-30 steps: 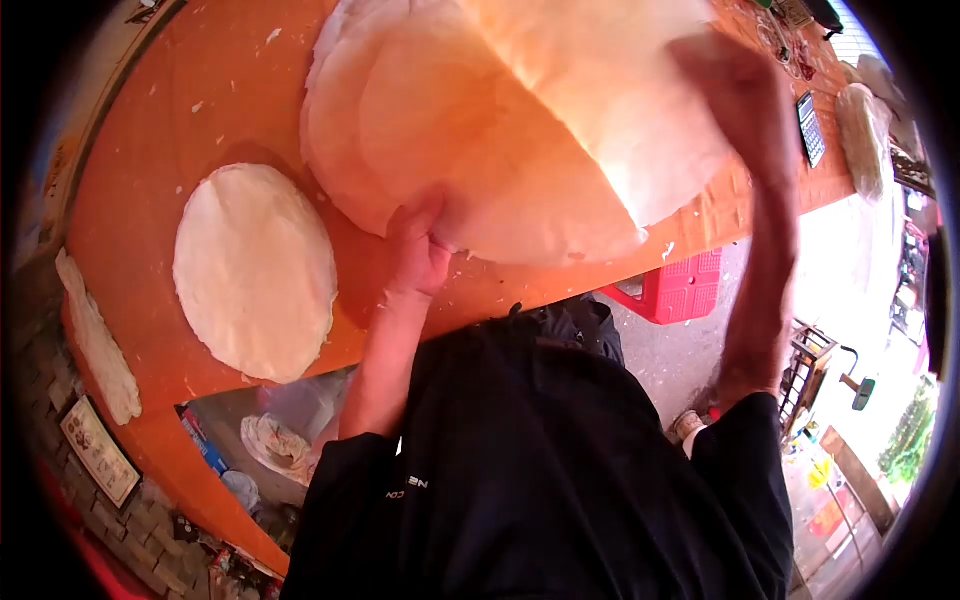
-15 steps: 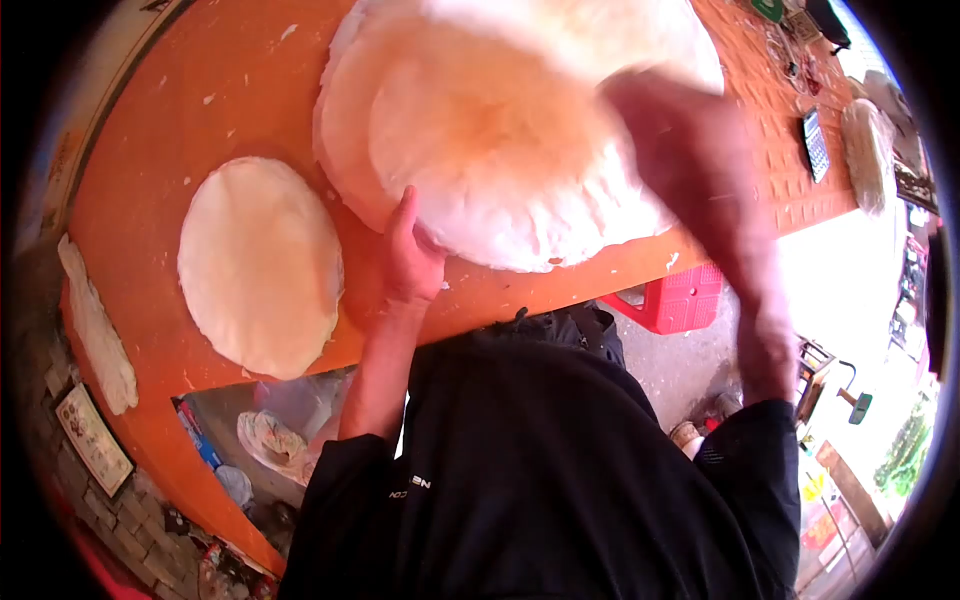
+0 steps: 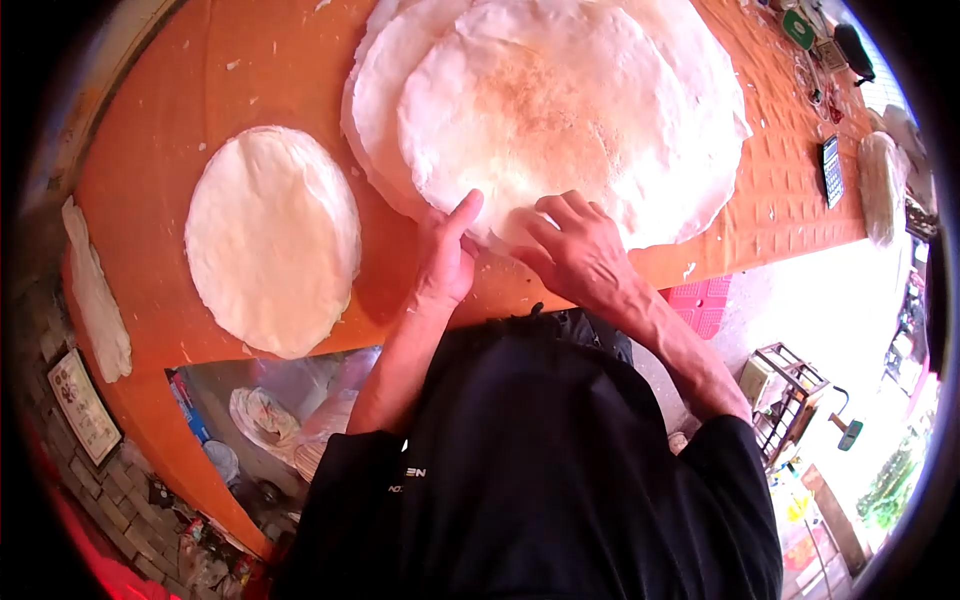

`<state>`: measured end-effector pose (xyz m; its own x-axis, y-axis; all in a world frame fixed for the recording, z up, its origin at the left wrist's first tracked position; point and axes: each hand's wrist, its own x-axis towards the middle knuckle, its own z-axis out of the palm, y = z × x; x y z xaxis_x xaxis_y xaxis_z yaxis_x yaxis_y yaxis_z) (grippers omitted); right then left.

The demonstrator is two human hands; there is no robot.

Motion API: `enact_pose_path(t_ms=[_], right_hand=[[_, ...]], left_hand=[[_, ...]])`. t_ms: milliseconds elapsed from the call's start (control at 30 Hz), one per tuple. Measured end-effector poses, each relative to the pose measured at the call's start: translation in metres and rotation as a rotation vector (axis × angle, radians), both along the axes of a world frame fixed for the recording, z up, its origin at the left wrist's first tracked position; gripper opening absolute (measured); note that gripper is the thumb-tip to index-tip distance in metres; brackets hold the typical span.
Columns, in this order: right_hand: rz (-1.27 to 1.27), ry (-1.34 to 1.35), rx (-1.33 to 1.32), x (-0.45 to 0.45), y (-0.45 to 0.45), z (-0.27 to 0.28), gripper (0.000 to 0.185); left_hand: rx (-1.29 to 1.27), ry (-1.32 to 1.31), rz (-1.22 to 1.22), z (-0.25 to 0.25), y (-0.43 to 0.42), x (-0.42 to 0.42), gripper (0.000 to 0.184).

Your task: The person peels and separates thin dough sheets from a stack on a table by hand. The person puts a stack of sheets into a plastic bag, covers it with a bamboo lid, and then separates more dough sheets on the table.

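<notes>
A stack of large, round, thin flatbreads [image 3: 690, 140] lies on the orange table. The top flatbread [image 3: 540, 110] is pale with a browned middle. My left hand [image 3: 448, 250] grips its near left edge, thumb raised on the upper side and the other fingers partly hidden beneath. Close beside it, my right hand [image 3: 580, 245] is at the near edge with bent fingers over the bread and the thumb below them; the edge seems pinched there, slightly blurred. Left of the stack lies a separate pale flatbread [image 3: 272, 240], apart from both hands.
The orange table [image 3: 390, 285] has scattered crumbs. A folded pale strip [image 3: 98, 290] hangs at its left edge. A calculator [image 3: 831, 172] and a clear plastic bundle [image 3: 882, 190] lie to the right. Under the near edge stands a red plastic stool [image 3: 700, 303].
My right hand has swept back from over the stack to its near edge, beside my left hand. My left hand stays at the edge. The view has shifted slightly.
</notes>
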<state>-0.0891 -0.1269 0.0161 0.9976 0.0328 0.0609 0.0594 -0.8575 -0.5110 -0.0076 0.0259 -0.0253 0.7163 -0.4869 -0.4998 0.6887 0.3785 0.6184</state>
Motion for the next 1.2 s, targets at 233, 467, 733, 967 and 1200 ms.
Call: enact_pose_path(t_ms=[233,467,733,967,1200], right_hand=[[-0.068,-0.038,-0.212,-0.004,-0.036,0.008,0.015],[-0.330,-0.276,-0.643,0.074,-0.131,0.160,0.012],[-0.156,-0.029,-0.694,0.071,-0.148,0.059,0.019],[-0.214,0.034,-0.347,0.043,-0.168,-0.005,0.025],[-0.187,-0.184,-0.420,0.042,-0.162,-0.021,0.024]], left_hand=[[-0.106,0.081,0.002,0.012,-0.014,0.015,0.035],[0.070,-0.018,-0.182,0.010,-0.040,0.033,0.044],[0.070,0.047,-0.213,-0.007,-0.070,0.031,0.025],[-0.093,0.106,-0.235,-0.017,-0.094,0.035,0.016],[0.042,-0.010,-0.125,0.000,-0.110,0.028,0.016]])
